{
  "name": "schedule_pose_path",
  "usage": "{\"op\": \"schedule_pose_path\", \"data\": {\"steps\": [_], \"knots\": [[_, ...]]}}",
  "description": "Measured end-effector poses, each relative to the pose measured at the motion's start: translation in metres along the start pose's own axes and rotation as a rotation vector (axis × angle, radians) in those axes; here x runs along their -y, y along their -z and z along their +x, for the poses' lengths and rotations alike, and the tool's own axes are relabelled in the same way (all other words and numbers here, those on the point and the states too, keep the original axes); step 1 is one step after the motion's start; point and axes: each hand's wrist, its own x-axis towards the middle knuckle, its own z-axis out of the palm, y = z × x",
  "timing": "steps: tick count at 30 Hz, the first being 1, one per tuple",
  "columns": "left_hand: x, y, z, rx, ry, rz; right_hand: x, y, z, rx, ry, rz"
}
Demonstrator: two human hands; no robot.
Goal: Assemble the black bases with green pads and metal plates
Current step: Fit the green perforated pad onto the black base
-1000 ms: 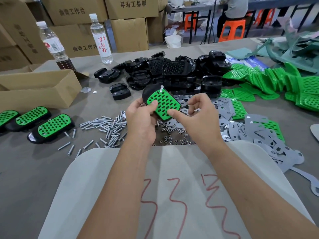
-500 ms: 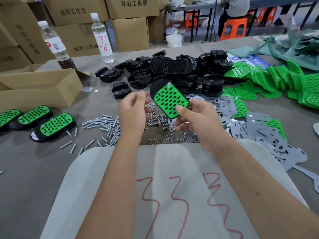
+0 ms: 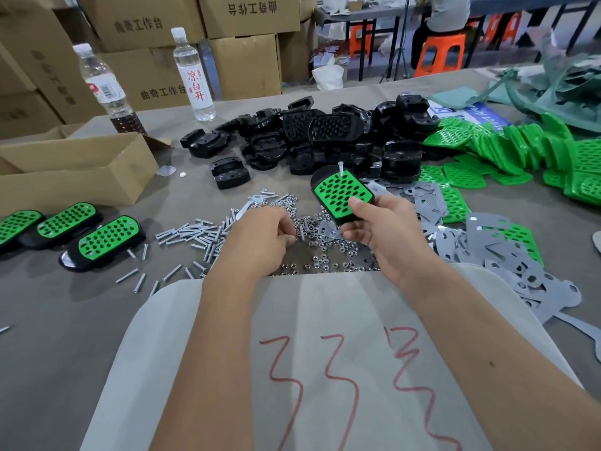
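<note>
My right hand (image 3: 387, 236) holds a black base with a green perforated pad (image 3: 341, 192) tilted above the table, a screw (image 3: 341, 167) sticking up from its far end and a metal plate (image 3: 328, 230) under it. My left hand (image 3: 260, 236) rests palm down on the pile of small nuts (image 3: 325, 252), fingertips pinched among them; what they grip is too small to tell. Loose screws (image 3: 192, 232) lie left of it. Black bases (image 3: 325, 141) are heaped behind, green pads (image 3: 507, 151) at right, grey metal plates (image 3: 507, 258) at near right.
Three finished green-topped assemblies (image 3: 104, 239) lie at the left beside an open cardboard box (image 3: 74, 170). Two water bottles (image 3: 193, 76) stand at the table's back, with stacked cartons behind. A white sheet with red marks (image 3: 325, 369) covers the near edge.
My left hand let go of the assembly and dropped onto the nut pile. My right hand kept the assembly and shifted it slightly right and down.
</note>
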Motion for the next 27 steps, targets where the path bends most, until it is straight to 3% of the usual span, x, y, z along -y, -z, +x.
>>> {"op": "schedule_pose_path", "data": {"steps": [8,13,19,27], "knots": [[-0.0014,-0.0003,-0.0023,-0.021,0.019,0.063,-0.0029,0.0007,0.0034,0.001,0.001,-0.022],[-0.0017,0.0008,0.0006,-0.285,0.035,-0.091,-0.0041,0.0009,0.0049,0.0,0.0,-0.038],[-0.0032,0.0032,0.0005,-0.408,0.092,-0.304,-0.005,0.0024,0.0054,0.002,0.002,-0.048],[0.0005,0.0022,-0.0023,-0.311,0.211,0.008,-0.0075,0.002,0.0067,0.009,0.01,-0.062]]}}
